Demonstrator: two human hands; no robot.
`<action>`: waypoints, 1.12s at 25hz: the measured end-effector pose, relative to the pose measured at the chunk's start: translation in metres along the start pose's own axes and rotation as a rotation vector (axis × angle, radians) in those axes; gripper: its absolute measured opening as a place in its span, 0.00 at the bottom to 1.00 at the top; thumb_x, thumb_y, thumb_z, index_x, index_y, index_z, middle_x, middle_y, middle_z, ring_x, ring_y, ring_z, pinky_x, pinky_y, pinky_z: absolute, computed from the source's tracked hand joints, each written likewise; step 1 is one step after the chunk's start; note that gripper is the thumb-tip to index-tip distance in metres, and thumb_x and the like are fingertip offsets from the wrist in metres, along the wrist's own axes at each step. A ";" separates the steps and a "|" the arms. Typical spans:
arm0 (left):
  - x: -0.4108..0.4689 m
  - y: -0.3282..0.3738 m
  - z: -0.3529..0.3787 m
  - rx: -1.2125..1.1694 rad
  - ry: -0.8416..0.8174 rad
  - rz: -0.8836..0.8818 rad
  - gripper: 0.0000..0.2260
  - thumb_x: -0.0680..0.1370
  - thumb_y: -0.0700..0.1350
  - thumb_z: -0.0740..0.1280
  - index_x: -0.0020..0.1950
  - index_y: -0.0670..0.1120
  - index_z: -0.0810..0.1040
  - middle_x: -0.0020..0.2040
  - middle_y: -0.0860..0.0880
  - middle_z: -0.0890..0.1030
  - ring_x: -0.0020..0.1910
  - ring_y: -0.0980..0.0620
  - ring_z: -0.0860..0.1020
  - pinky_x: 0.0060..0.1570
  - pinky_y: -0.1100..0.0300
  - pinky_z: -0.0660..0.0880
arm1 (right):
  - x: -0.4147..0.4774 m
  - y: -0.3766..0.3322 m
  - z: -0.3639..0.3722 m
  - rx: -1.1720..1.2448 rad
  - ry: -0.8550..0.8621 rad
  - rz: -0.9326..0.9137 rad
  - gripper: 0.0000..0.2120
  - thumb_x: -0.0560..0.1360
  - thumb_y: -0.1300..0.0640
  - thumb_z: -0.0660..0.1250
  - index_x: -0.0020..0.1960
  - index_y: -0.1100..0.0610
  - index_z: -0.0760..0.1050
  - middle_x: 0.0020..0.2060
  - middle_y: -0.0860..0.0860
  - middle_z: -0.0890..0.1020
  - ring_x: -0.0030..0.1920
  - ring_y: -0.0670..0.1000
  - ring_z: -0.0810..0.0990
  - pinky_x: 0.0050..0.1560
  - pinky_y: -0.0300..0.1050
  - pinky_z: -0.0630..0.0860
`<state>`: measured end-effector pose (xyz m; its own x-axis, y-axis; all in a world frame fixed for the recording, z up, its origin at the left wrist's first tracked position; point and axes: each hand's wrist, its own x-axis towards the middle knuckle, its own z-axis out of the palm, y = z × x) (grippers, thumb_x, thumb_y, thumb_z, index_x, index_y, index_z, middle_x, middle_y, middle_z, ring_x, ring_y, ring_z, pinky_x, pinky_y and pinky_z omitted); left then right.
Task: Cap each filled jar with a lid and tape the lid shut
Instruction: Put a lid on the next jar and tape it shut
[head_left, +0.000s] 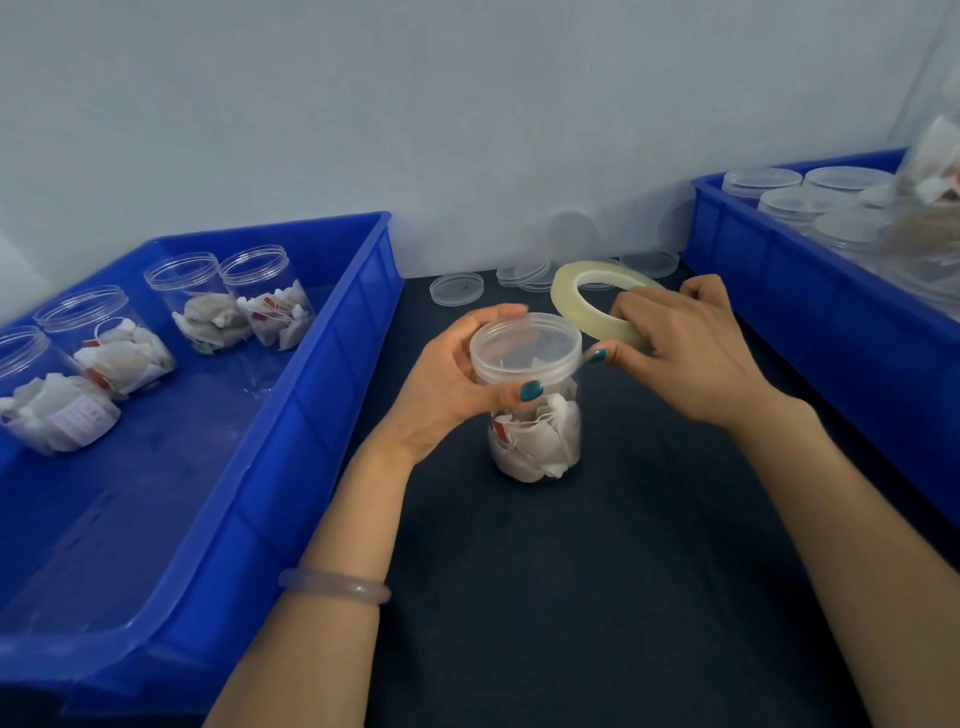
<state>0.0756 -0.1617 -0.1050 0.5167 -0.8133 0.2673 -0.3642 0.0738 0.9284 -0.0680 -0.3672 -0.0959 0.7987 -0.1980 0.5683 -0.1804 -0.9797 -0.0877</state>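
A clear jar (535, 439) filled with white tea bags stands on the dark table in the middle, with a translucent lid (524, 343) on top. My left hand (452, 384) grips the jar's upper part at the lid, thumb in front and fingers round the back. My right hand (680, 343) holds a yellowish tape roll (576, 296) just right of the lid, its thumb tip close to the lid's rim. Whether a tape strip reaches the lid I cannot tell.
A blue bin (291, 415) on the left holds several uncapped filled jars (228, 306). Another blue bin (810, 291) at the right carries capped jars (795, 200) and a bag. Loose lids (457, 289) lie at the back by the wall.
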 end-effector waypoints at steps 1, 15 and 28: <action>-0.001 0.000 -0.001 -0.024 -0.029 -0.002 0.33 0.66 0.37 0.79 0.70 0.46 0.73 0.63 0.54 0.80 0.64 0.55 0.77 0.57 0.60 0.77 | 0.000 0.000 0.001 0.051 -0.008 0.012 0.30 0.73 0.28 0.45 0.42 0.53 0.70 0.35 0.44 0.73 0.35 0.49 0.68 0.47 0.45 0.53; -0.004 0.051 0.007 0.668 -0.148 -0.053 0.41 0.63 0.65 0.73 0.74 0.57 0.65 0.68 0.58 0.69 0.65 0.61 0.70 0.63 0.60 0.71 | -0.003 -0.004 0.012 0.299 -0.002 0.027 0.29 0.74 0.27 0.50 0.45 0.49 0.75 0.36 0.42 0.72 0.40 0.48 0.68 0.47 0.49 0.56; 0.012 0.050 0.033 0.999 0.133 -0.020 0.22 0.71 0.63 0.66 0.58 0.51 0.71 0.51 0.55 0.75 0.47 0.52 0.73 0.42 0.56 0.67 | 0.004 -0.052 0.020 -0.044 0.222 0.228 0.14 0.82 0.53 0.51 0.42 0.56 0.69 0.36 0.48 0.72 0.40 0.52 0.66 0.44 0.46 0.49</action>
<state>0.0379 -0.1873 -0.0635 0.5900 -0.7334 0.3376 -0.8055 -0.5064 0.3077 -0.0443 -0.3175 -0.1054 0.5909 -0.3957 0.7031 -0.3689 -0.9075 -0.2007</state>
